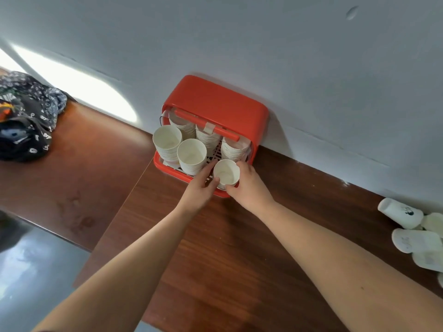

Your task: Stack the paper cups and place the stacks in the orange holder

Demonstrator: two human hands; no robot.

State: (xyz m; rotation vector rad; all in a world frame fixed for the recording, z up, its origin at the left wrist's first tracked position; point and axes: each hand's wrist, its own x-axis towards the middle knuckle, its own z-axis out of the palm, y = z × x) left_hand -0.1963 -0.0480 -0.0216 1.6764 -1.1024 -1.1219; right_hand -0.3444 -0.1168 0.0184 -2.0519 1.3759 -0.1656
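We see a stack of paper cups (pixel 226 173) standing with its long axis upright and its open mouth facing up, at the front right corner of the orange holder (pixel 215 99). The left grip (pixel 200 185) is curled against the stack's left side, thumb at the rim. The right grip (pixel 249 188) wraps its right side, fingers bent round the wall. We cannot tell whether the stack's base already rests on the tray floor.

The holder sits on the wooden surface (pixel 239 248) against the white wall (pixel 239 32), its lid swung back over the rear. Inside we count two front stacks (pixel 191 153), mouths up, side by side at the left. Three rear stacks (pixel 207 137) stand under the lid's edge and the orange bar. All are upright.

Well apart at the right edge, loose cups (pixel 405 214) lie on their sides on the surface. A dark patterned cloth (pixel 26 116) lies at far left.
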